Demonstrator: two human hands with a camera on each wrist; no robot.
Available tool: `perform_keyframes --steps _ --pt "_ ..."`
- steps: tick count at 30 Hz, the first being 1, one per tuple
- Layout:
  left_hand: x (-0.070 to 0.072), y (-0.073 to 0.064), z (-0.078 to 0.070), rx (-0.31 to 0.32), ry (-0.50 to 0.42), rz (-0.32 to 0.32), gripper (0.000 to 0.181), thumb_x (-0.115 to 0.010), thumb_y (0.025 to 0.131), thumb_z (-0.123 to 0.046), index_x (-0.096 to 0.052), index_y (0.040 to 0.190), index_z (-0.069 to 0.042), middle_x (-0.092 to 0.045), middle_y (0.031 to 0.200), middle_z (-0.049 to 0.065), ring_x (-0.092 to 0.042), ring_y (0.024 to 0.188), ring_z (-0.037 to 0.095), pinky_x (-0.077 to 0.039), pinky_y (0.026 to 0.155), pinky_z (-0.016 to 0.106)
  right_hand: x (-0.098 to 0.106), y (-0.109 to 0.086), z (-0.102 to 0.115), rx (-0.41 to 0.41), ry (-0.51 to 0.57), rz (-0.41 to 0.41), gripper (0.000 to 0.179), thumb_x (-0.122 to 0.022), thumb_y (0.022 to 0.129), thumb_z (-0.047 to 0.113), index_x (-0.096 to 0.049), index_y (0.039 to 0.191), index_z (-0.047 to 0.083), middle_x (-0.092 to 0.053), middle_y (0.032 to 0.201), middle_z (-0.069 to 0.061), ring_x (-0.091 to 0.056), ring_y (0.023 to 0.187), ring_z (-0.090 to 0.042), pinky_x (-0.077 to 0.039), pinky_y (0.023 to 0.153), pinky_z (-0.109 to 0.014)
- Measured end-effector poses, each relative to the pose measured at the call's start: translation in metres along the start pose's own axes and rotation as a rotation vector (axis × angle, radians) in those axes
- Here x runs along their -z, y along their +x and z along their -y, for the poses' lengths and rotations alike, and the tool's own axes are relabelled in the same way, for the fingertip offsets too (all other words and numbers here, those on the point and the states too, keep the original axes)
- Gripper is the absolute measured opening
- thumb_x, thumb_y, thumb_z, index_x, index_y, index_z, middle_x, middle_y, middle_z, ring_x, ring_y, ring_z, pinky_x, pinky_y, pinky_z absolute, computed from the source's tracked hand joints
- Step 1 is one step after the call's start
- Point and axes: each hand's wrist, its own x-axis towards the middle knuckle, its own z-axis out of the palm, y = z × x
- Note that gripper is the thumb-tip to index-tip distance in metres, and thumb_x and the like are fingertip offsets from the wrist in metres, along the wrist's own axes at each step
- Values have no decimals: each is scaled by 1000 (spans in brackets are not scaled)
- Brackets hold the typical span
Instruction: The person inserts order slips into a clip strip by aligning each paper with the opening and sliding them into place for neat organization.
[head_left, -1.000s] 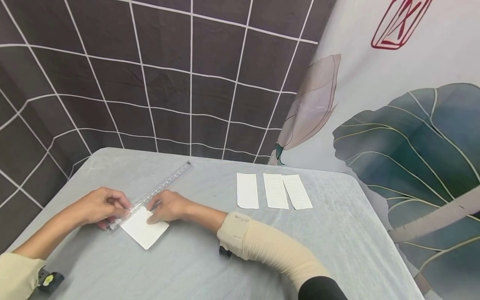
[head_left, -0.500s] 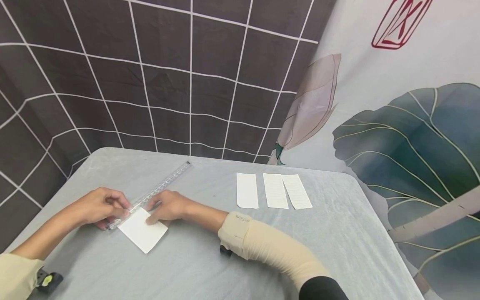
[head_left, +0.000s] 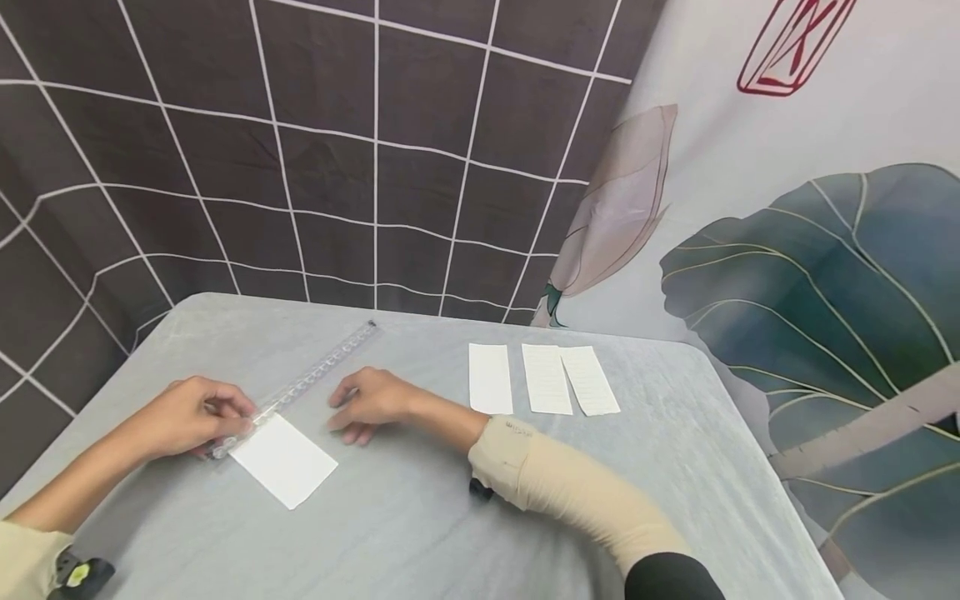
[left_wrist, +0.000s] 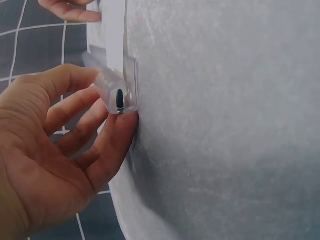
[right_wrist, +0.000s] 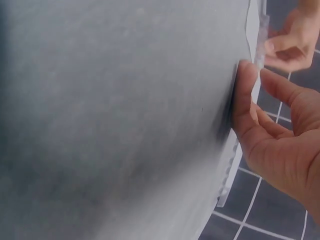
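Note:
A long clear plastic strip (head_left: 318, 372) with a row of ring-like shapes lies diagonally on the cloth. My left hand (head_left: 191, 417) pinches its near end between thumb and fingers; in the left wrist view, that end of the strip (left_wrist: 122, 97) shows a dark slot. A white paper sheet (head_left: 285, 462) lies with its upper left edge along the strip; whether it is under or inside cannot be told. To the right of the sheet, my right hand (head_left: 375, 407) is apart from it, fingers loosely bent and holding nothing.
A plain white paper slip (head_left: 491, 379) lies at the back right of the table (head_left: 420, 533). Beside it are a lined slip (head_left: 546, 379) and another lined slip (head_left: 590, 381), touching near their tops. Behind the table hang a dark grid cloth (head_left: 322, 175) and a leaf-patterned cloth (head_left: 825, 275).
My right hand has let go of the white sheet and moved right, away from it. The sheet had shifted slightly toward the lower left. My left hand still grips the strip's end.

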Motion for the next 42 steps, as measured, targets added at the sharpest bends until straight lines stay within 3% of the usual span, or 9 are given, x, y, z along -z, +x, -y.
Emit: perform_keyframes --steps 9,15,22,32,35,39,42 --pt "-5 0 -5 -45 66 -91 16 -85 94 -11 -84 107 -1 -75 84 -2 -59 55 7 -52 50 28 17 -8 -10 5 6 0 35 -84 99 8 -75 132 -1 -83 85 -14 -72 60 -13 -67 61 -28" --pt "-7 3 -5 -46 70 -109 19 -85 94 -12 -84 109 0 -77 85 -2 -60 57 6 -52 52 27 41 -21 -20 55 -93 -31 40 -84 99 12 -74 135 -3 -83 86 -14 -74 62 -13 -66 61 -28" --pt "-6 9 -6 -18 54 -57 18 -83 95 -13 -83 109 -1 -75 84 -1 -61 56 11 -54 51 29 83 -42 -39 57 -217 -145 42 -83 100 17 -74 137 -2 -80 78 -8 -73 61 -14 -67 62 -32" --pt "-2 26 -9 -16 52 -1 14 -79 102 -23 -82 100 -9 -61 66 -3 -58 54 12 -54 49 29 131 -78 -78 -36 -326 -337 37 -82 100 20 -76 129 -2 -79 79 -9 -72 60 -15 -63 60 -29" --pt "-1 33 -11 -21 43 16 17 -80 102 -24 -82 104 -7 -65 70 -3 -59 54 11 -54 50 28 147 -71 -110 -36 -388 -385 38 -83 99 27 -75 124 0 -78 77 -7 -70 58 -16 -58 57 -29" --pt "3 41 -13 -25 -6 53 24 -82 101 -22 -80 113 -1 -73 83 0 -65 61 14 -59 52 30 161 -65 -136 -98 -458 -443 51 -86 96 37 -72 128 0 -77 85 -7 -70 57 -17 -56 61 -33" --pt "6 46 -13 -19 -40 94 30 -83 100 -20 -78 119 3 -77 89 2 -67 68 16 -62 54 32 163 -67 -135 -180 -453 -450 62 -89 94 40 -67 135 -2 -76 86 -11 -71 56 -20 -57 63 -36"
